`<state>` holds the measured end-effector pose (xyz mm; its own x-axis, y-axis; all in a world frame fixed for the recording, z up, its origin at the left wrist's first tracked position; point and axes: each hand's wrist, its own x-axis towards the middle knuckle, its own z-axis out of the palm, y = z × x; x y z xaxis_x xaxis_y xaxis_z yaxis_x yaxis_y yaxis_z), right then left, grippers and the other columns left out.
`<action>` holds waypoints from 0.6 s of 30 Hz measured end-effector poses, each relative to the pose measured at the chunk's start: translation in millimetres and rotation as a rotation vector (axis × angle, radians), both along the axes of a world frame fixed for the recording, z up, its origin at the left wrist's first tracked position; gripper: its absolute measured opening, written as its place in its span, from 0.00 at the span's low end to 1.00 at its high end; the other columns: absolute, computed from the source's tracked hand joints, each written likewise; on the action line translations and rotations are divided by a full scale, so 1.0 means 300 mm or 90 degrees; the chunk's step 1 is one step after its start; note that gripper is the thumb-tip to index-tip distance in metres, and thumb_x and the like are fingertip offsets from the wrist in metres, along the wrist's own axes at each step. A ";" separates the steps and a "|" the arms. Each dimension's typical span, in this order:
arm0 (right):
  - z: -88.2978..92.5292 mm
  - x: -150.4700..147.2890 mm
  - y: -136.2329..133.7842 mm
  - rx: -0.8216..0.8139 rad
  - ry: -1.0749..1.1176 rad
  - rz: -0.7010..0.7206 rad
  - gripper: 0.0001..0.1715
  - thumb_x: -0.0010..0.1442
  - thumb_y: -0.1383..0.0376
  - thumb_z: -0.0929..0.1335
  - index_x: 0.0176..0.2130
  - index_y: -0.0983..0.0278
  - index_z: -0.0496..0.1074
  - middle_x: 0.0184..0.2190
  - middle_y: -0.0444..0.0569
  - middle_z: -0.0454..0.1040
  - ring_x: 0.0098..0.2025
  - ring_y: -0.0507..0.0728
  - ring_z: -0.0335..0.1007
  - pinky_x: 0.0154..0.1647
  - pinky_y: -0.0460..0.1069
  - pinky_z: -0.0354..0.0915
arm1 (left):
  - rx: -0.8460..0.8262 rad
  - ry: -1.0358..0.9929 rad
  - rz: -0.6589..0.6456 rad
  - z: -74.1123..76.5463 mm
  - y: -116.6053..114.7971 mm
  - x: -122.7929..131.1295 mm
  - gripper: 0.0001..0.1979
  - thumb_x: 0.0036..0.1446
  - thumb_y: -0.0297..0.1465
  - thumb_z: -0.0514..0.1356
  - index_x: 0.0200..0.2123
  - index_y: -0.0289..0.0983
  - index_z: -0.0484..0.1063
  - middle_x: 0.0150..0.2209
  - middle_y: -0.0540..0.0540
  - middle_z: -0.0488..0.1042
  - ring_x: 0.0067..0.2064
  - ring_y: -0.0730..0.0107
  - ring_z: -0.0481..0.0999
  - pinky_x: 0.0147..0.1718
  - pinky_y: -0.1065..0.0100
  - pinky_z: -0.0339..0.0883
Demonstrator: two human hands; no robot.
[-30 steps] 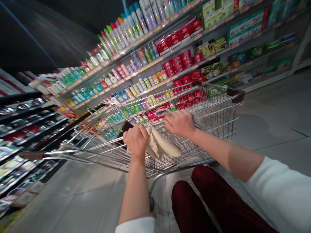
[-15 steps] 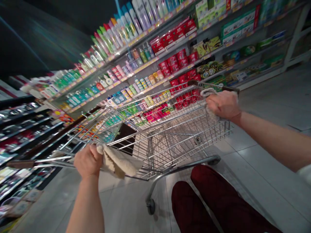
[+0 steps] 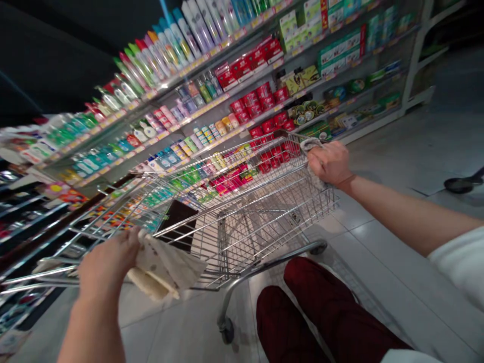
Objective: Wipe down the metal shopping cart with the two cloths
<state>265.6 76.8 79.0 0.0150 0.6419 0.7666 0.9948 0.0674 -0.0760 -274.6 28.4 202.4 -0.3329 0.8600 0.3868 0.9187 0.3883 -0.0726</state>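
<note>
A metal shopping cart (image 3: 227,237) stands sideways in front of my knees, its wire basket tilted in the view. My left hand (image 3: 109,257) is closed on a cream cloth (image 3: 166,264) at the cart's near top rail, toward the handle end. The cloth hangs over the side of the basket. At the opposite end, my right hand (image 3: 330,162) grips a greyish-white cloth (image 3: 319,176) pressed around the top rim. A dark flat panel (image 3: 179,224) shows through the wires near the handle end.
Shelves (image 3: 264,70) of bottles, red tubs and boxes run behind the cart. Darker racks (image 3: 22,217) stand at the left. A black pan-like object (image 3: 463,184) lies on the tiled floor at the right. My knees (image 3: 302,287) are close to the cart's lower frame.
My left hand has slid with its cloth along the rail toward the handle end. My right hand stays at its rim. The view has turned right, bringing the black pan-like object in.
</note>
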 end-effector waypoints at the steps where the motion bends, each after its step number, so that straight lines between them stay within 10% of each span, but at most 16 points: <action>1: 0.001 -0.001 -0.002 -0.002 0.008 -0.002 0.24 0.68 0.61 0.57 0.35 0.71 0.77 0.30 0.57 0.74 0.34 0.55 0.58 0.43 0.53 0.47 | -0.021 -0.018 -0.014 -0.006 0.009 0.068 0.19 0.57 0.48 0.49 0.29 0.43 0.73 0.25 0.43 0.72 0.31 0.53 0.70 0.34 0.57 0.61; 8: -0.016 0.010 -0.002 0.012 0.031 0.002 0.22 0.66 0.61 0.58 0.37 0.69 0.76 0.32 0.58 0.75 0.36 0.57 0.61 0.45 0.53 0.49 | 0.286 0.015 -0.129 -0.192 0.030 0.472 0.27 0.67 0.39 0.39 0.29 0.38 0.74 0.26 0.38 0.74 0.30 0.57 0.71 0.36 0.60 0.57; 18: -0.209 -0.025 0.051 0.244 0.167 -0.004 0.29 0.66 0.58 0.54 0.55 0.69 0.71 0.56 0.63 0.70 0.62 0.64 0.60 0.67 0.63 0.50 | 0.410 -0.007 -0.193 -0.260 0.036 0.460 0.20 0.67 0.37 0.45 0.25 0.39 0.66 0.23 0.46 0.65 0.30 0.62 0.66 0.37 0.60 0.50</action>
<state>258.1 92.1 16.4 0.2434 0.3125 0.9182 0.9458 0.1335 -0.2961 -136.5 39.3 124.4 -0.1224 0.5166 0.8474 0.9923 0.0781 0.0957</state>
